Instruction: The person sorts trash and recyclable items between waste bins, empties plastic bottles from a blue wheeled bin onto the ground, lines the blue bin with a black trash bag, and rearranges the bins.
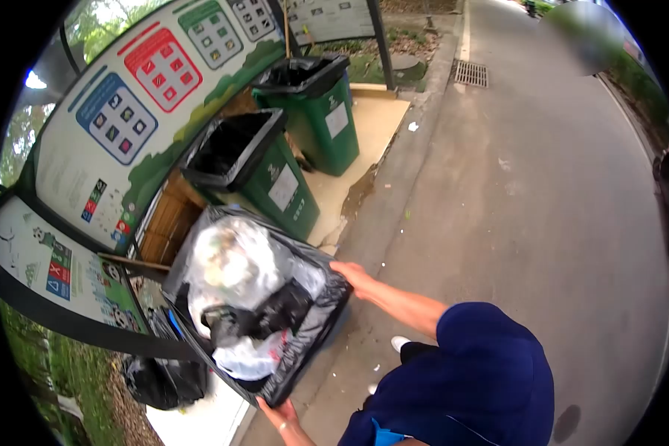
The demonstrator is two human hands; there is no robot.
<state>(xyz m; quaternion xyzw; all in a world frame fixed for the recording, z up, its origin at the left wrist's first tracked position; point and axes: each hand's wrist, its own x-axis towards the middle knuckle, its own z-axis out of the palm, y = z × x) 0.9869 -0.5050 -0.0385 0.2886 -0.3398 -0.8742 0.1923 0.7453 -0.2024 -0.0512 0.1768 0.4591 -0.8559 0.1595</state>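
Observation:
Directly in front of me stands a trash bin (pixel 316 372) lined with a black plastic bag and filled to the top. Inside it are a bulging clear bag of waste (pixel 234 256), a crumpled black bag (pixel 275 312) and a white plastic bag (pixel 249 358). My right hand (pixel 355 278) is closed on the rim at one corner. At the near corner, my left hand (pixel 276 413) grips the rim too, partly hidden by the liner. Both arms reach out from a navy short sleeve (pixel 490 349).
Two green bins (pixel 293 186) (pixel 334 123) with black liners stand beyond, under a sorting signboard (pixel 97 149). A tied black garbage bag (pixel 167 383) lies at lower left. A paved road (pixel 528 201) with a drain grate (pixel 472 74) runs along the right.

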